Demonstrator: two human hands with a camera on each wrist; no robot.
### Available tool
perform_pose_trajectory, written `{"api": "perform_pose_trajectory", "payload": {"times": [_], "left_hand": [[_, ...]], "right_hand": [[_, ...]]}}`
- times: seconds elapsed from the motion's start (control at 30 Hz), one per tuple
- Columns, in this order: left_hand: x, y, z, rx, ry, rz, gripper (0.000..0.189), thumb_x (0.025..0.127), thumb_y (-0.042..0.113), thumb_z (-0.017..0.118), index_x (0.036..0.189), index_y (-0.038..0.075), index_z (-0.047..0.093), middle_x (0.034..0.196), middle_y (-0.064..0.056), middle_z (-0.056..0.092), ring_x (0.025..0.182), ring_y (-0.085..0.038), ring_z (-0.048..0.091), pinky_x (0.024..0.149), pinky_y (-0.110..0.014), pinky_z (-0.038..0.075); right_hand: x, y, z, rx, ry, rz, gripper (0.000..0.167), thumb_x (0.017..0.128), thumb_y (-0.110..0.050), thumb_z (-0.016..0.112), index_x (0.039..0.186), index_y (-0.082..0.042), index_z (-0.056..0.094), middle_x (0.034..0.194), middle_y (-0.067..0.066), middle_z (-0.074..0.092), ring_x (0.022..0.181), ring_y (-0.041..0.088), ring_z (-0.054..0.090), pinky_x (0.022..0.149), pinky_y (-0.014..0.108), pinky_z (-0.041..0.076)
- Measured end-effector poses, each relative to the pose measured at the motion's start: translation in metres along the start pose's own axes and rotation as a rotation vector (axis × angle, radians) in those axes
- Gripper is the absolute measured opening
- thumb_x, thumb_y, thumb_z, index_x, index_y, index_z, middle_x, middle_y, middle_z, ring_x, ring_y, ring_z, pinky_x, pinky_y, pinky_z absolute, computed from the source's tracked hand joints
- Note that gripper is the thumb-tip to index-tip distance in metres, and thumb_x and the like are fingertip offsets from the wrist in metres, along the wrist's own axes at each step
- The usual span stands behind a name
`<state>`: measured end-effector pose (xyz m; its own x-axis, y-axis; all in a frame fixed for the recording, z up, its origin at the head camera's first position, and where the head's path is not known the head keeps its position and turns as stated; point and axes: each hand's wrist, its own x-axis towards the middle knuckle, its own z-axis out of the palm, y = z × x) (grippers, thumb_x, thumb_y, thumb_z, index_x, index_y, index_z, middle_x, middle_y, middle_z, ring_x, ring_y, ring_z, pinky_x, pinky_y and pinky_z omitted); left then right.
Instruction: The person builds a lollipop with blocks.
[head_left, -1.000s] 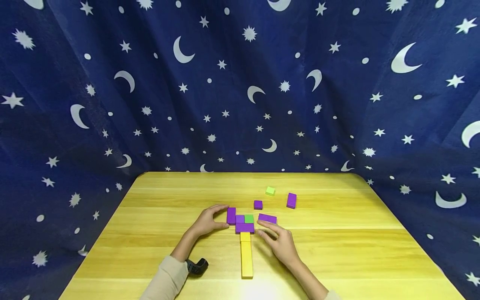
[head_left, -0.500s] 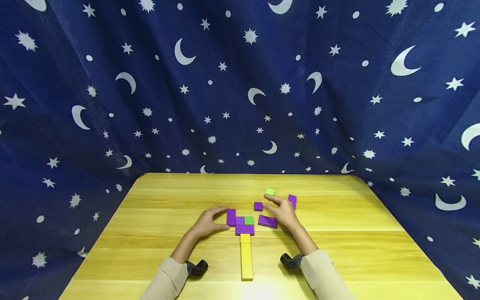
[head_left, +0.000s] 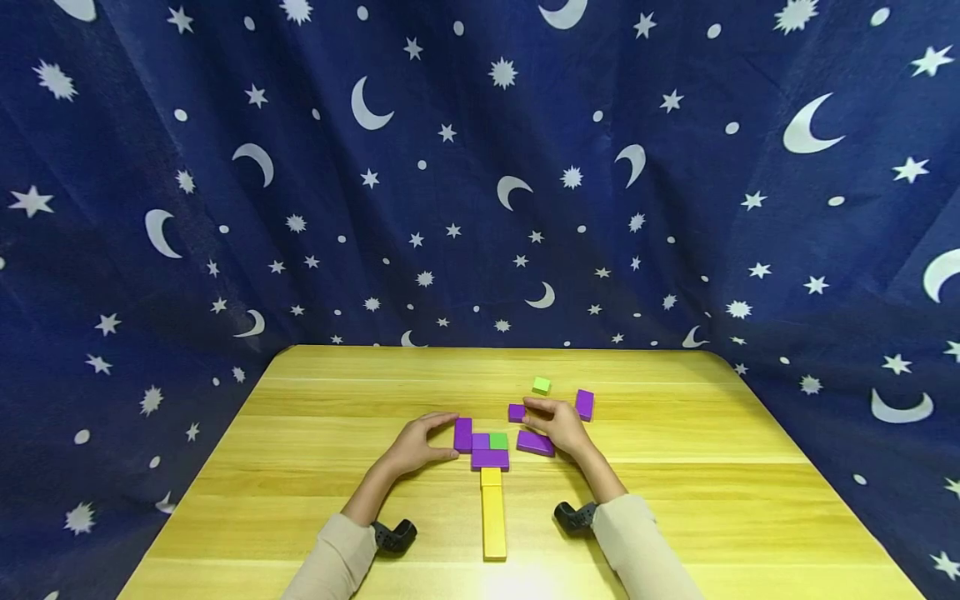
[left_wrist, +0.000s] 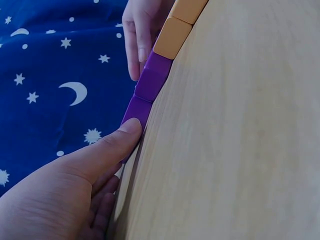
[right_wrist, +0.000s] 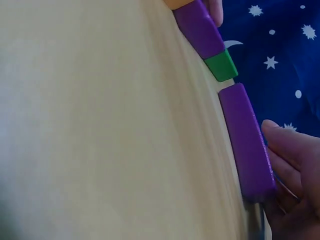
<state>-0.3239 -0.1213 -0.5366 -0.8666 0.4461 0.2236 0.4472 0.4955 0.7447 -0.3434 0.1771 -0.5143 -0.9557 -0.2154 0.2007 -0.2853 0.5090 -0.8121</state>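
In the head view my left hand (head_left: 412,442) holds a purple rectangular block (head_left: 462,435) by its two ends, thumb at the near one; the left wrist view shows the thumb (left_wrist: 131,126) against it. Touching that block's right side are a smaller purple block (head_left: 480,441), a green block (head_left: 498,441) and a crosswise purple block (head_left: 490,459). Below them runs a small yellow block (head_left: 491,476), then a long yellow one (head_left: 493,522). My right hand (head_left: 561,425) has thumb and fingertips apart at the right edge of a purple cube (head_left: 516,412), which the right wrist view hides.
A loose purple block (head_left: 536,442) lies just under my right hand. Farther back are a light green cube (head_left: 541,385) and another purple block (head_left: 585,404). A star-patterned curtain (head_left: 480,167) hangs behind the wooden table (head_left: 337,375). Black wrist devices (head_left: 574,517) sit by both sleeves.
My right hand has moved away from beside the green block, back to the purple cube, and its thumb and fingers have drawn closer together. My left hand stays on its block.
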Motion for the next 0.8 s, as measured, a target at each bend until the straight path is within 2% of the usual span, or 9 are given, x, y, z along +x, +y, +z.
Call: {"api": "perform_pose_trajectory", "payload": {"times": [0.17,0.37,0.6,0.8], "left_hand": [[-0.001,-0.002,0.001,0.006,0.003,-0.005,0.069,0.074,0.038,0.076,0.132,0.010,0.051,0.133,-0.008,0.049,0.124,-0.028,0.042,0.104,-0.045,0.032],[-0.001,-0.004,0.000,0.012,0.000,-0.003,0.069,0.075,0.040,0.075,0.133,0.010,0.051,0.133,-0.008,0.049,0.124,-0.029,0.042,0.103,-0.045,0.033],[-0.001,-0.005,0.000,0.012,0.003,-0.007,0.069,0.075,0.038,0.075,0.132,0.010,0.051,0.133,-0.008,0.049,0.124,-0.027,0.042,0.104,-0.043,0.033],[-0.002,-0.004,0.000,0.008,0.006,0.000,0.068,0.075,0.038,0.075,0.132,0.009,0.051,0.132,-0.009,0.049,0.124,-0.029,0.042,0.103,-0.044,0.033]], "right_hand": [[0.000,-0.001,0.003,-0.068,-0.005,-0.016,0.036,0.082,-0.013,0.070,0.117,-0.002,0.064,0.115,0.012,0.063,0.113,0.030,0.053,0.095,0.043,0.042],[0.002,-0.007,0.006,-0.093,0.023,-0.027,0.029,0.081,-0.011,0.071,0.108,-0.004,0.069,0.106,0.010,0.067,0.103,0.028,0.059,0.089,0.041,0.047],[0.004,-0.022,0.014,-0.028,0.030,0.002,0.028,0.079,-0.015,0.073,0.106,-0.008,0.070,0.099,0.005,0.069,0.090,0.021,0.064,0.077,0.033,0.053],[0.002,-0.038,0.027,0.069,-0.030,-0.029,0.029,0.081,-0.012,0.071,0.109,-0.005,0.068,0.104,0.009,0.067,0.095,0.026,0.063,0.077,0.031,0.053]]}}
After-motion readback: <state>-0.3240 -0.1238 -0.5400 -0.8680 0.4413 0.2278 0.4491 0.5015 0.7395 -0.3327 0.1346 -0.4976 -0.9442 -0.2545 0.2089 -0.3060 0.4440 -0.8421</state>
